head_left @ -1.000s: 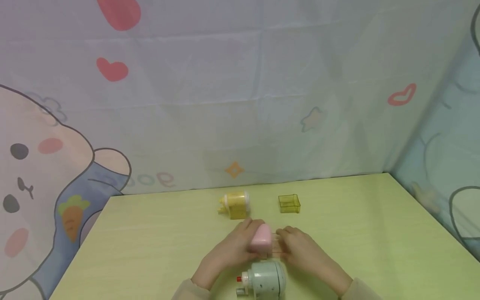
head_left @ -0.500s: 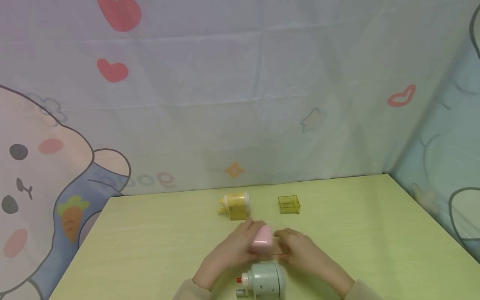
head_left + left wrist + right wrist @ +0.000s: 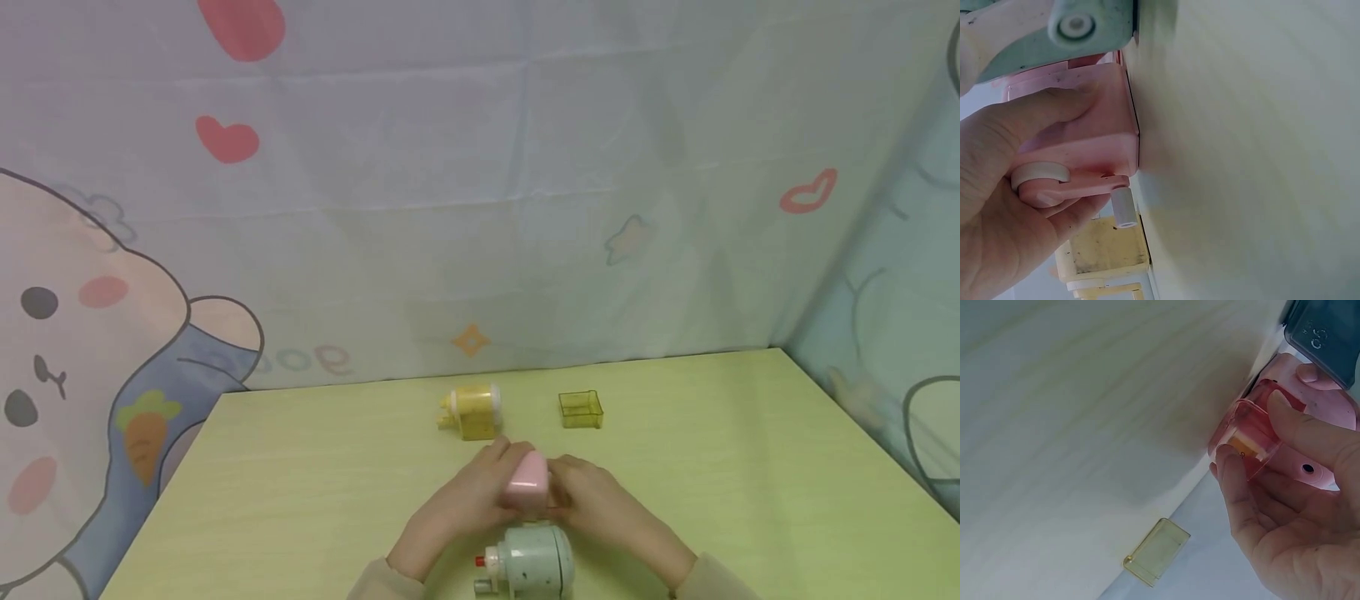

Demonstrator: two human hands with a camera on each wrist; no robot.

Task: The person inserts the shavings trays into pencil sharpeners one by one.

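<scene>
My left hand grips a pink crank pencil sharpener, thumb along one side in the left wrist view. The sharpener stands on the table, with its crank handle facing my left palm. At the other end, my right hand pinches a clear pink shavings drawer between thumb and fingers. In the right wrist view the drawer sits partly within the sharpener's opening. A green crank pencil sharpener stands just nearer to me than both hands.
Behind the hands a yellow crank pencil sharpener stands on the table. To its right lies a clear yellow shavings drawer. A printed cloth hangs along the table's back edge.
My right hand has moved left with the clear pink drawer, closing the gap to the pink sharpener. The left hand holds nearly the same place. The other sharpeners stay put.
</scene>
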